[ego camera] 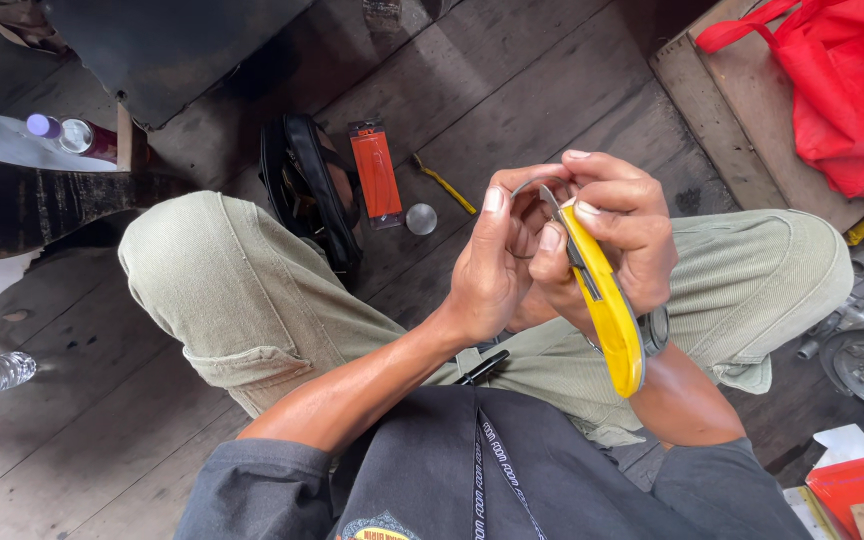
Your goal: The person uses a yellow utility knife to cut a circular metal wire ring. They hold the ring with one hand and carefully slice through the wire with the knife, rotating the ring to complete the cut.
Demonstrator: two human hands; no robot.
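Gripping a yellow utility knife (607,305) over the lap, the right hand (622,230) has its fingers clamped on the handle, steadying it while the left hand (497,265) pinches the blade end at twelve o'clock; an orange packet (376,172) lies on the floor at ten o'clock.

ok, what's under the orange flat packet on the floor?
The orange packet lies on bare wooden floor planks, beside a black bag. Whatever is directly beneath the packet is covered.

Two hands – left (492,270), right (617,225) – one yellow knife (607,305), two bottles (72,135)
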